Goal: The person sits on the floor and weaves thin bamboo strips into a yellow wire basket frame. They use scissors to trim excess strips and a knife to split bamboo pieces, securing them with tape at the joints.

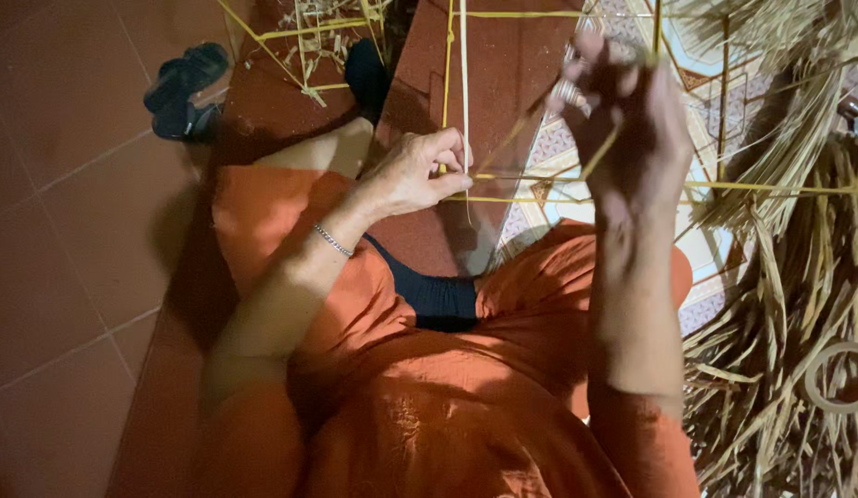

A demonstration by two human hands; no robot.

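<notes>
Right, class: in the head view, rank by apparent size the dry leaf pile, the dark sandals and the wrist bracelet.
1. dry leaf pile, largest.
2. dark sandals.
3. wrist bracelet, smallest, though it is nearer the camera.

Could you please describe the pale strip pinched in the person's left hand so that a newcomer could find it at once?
Start at the orange-clad lap and follow the braceleted arm up to the left hand. From its pinched fingertips a thin pale strip runs straight up toward the top edge. Unlike the yellow strips crossing beside it, it is whitish and upright.
</notes>
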